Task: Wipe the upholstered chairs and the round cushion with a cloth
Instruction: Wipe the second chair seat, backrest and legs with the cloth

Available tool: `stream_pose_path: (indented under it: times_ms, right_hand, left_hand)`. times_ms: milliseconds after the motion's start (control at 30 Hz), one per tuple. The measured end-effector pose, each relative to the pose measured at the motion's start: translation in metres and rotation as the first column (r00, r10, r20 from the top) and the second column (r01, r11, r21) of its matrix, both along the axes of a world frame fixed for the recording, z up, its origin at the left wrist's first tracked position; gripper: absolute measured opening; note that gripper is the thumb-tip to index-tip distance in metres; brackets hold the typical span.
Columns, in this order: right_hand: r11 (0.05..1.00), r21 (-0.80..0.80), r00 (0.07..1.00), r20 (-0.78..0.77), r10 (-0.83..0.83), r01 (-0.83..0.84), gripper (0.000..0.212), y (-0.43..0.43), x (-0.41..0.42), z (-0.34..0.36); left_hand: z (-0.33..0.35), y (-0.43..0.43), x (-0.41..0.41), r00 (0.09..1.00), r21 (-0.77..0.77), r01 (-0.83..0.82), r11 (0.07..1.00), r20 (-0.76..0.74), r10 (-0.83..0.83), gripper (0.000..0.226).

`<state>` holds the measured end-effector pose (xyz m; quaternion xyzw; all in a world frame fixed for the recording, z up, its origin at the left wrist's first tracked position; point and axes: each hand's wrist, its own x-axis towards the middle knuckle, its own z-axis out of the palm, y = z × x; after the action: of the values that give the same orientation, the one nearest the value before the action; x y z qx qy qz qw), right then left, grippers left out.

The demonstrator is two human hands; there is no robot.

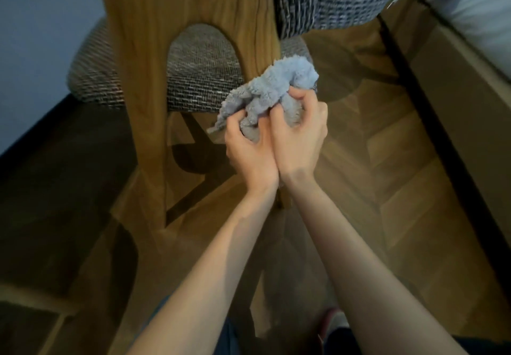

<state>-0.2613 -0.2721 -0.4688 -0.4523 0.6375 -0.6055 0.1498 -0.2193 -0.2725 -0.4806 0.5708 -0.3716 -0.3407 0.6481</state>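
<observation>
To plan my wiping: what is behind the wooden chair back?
The woven seat shows through the chair back at its arched opening and at both sides. The wood covers the rest of it.

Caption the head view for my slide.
Left hand and right hand grip a crumpled grey-blue cloth by a wooden-backed upholstered chair.

Single head-worn view, angled steeply down.
Sits close over the chair back (132,50), far left; parquet floor (387,188) right and near.
</observation>
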Motion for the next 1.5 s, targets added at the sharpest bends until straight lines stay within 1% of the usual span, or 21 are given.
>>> stream_pose_path:
  times_ms: [67,200,367,433,500,533,567,633,700,767,867,967,1167,1267,1367,1500]
  right_hand:
    - [0.999,-0.031,1.0,-0.015,0.019,-0.019,0.024,0.002,0.003,0.015]
    - [0.996,-0.089,1.0,-0.023,0.005,-0.007,0.022,0.0,0.009,0.036]
    - [0.975,-0.207,0.996,0.055,-0.066,0.076,0.015,-0.008,0.012,0.041]
    - [0.974,-0.212,0.996,0.068,-0.065,0.078,0.013,-0.01,0.01,0.041]
    - [0.985,-0.162,0.998,0.043,-0.046,0.052,0.013,-0.01,0.009,0.043]
    - [0.994,-0.108,0.999,0.028,-0.032,0.035,0.014,-0.009,0.008,0.045]
    - [0.999,-0.035,0.999,0.034,-0.013,0.014,0.015,-0.007,0.007,0.046]
    - [0.983,0.176,0.992,0.125,0.031,-0.053,0.016,-0.004,0.001,0.054]
    - [0.9,0.408,0.976,0.207,0.069,-0.151,0.015,-0.003,-0.01,0.068]
    - [0.822,0.524,0.971,0.194,0.14,-0.223,0.017,-0.001,-0.02,0.089]
    - [0.753,0.597,0.961,0.189,0.204,-0.277,0.023,0.009,-0.027,0.135]
    - [0.701,0.642,0.951,0.206,0.232,-0.31,0.024,0.029,-0.03,0.185]
    - [0.715,0.621,0.941,0.292,0.17,-0.322,0.018,0.083,-0.042,0.298]
    - [0.716,0.625,0.938,0.325,0.124,-0.311,0.015,0.109,-0.051,0.352]
    - [0.719,0.627,0.936,0.339,0.096,-0.301,0.021,0.13,-0.066,0.4]
    - [0.742,0.61,0.941,0.33,0.079,-0.276,0.022,0.146,-0.094,0.445]
  left_hand:
    - [0.016,0.003,0.004,1.0,-0.057,-0.024,0.998,0.0,0.024,0.024]
    - [0.04,0.002,0.011,0.997,-0.134,-0.071,0.988,0.013,0.074,0.035]
    - [0.044,-0.004,0.013,0.994,-0.182,-0.042,0.982,0.09,0.059,0.044]
    - [0.044,-0.008,0.014,0.992,-0.16,-0.032,0.987,0.113,0.051,0.044]
    - [0.045,-0.009,0.014,0.987,-0.103,-0.028,0.994,0.154,0.043,0.04]
    - [0.046,-0.008,0.013,0.983,-0.06,-0.024,0.998,0.179,0.035,0.036]
    - [0.047,-0.005,0.013,0.98,-0.009,-0.009,1.0,0.2,0.011,0.032]
    - [0.052,0.002,0.014,0.969,0.125,0.051,0.991,0.233,-0.079,0.025]
    - [0.06,0.009,0.018,0.955,0.272,0.085,0.959,0.253,-0.156,0.024]
    - [0.077,0.018,0.022,0.956,0.349,0.087,0.933,0.234,-0.177,0.025]
    - [0.123,0.037,0.023,0.968,0.407,0.068,0.911,0.195,-0.159,0.021]
    - [0.176,0.058,0.022,0.975,0.455,0.125,0.882,0.107,-0.193,0.02]
    - [0.298,0.101,0.028,0.93,0.495,0.287,0.82,0.062,-0.362,0.027]
    - [0.354,0.121,0.026,0.887,0.49,0.38,0.785,0.047,-0.459,0.032]
    - [0.399,0.139,0.022,0.824,0.515,0.483,0.708,0.005,-0.566,0.039]
    - [0.438,0.152,0.014,0.726,0.511,0.57,0.644,0.054,-0.686,0.039]
